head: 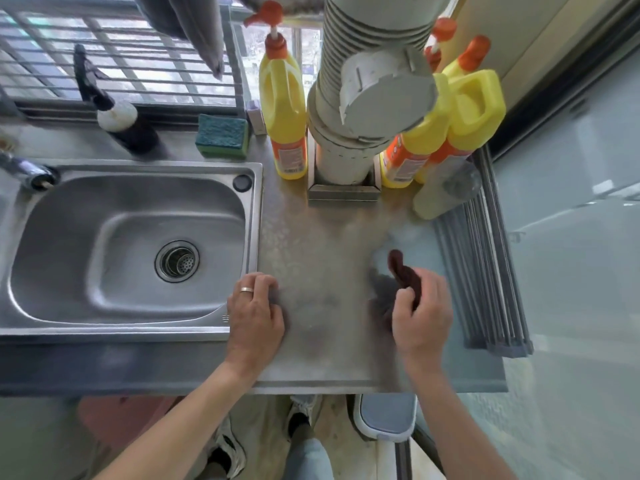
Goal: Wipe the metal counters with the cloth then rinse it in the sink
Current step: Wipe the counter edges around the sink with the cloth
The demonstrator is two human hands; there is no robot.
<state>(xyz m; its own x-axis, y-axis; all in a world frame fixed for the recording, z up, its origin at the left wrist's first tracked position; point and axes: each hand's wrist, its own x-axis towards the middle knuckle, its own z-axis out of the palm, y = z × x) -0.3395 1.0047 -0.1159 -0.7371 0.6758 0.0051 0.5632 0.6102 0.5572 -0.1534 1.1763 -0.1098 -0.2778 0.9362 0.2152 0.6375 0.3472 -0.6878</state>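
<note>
Cloth (403,275), dark reddish-brown and bunched, was held in the right hand (420,310), whose fingers were curled round it so that a twisted end stuck up past the knuckles. It hung just above the metal counter (322,237), to the right of the sink (131,244), with a blurred dark patch beneath it that was probably more of the cloth or its shadow; I could not tell which. Gripping it balled up like that likely gave a firm pad for rubbing the steel. The left hand (256,306) rested on the counter just beside the sink's right rim, fingers bent loosely and holding nothing, apparently bracing the body during the wipe. A ring showed on one finger.

Behind the wiping area, further from the person than the sink's near rim, stood yellow detergent bottles (284,109) and a grey pipe (349,98), pushed back so the front of the counter was free. A green sponge (221,135) sat behind the sink. The sink basin looked dry and empty, so rinsing seemed not yet begun.
</note>
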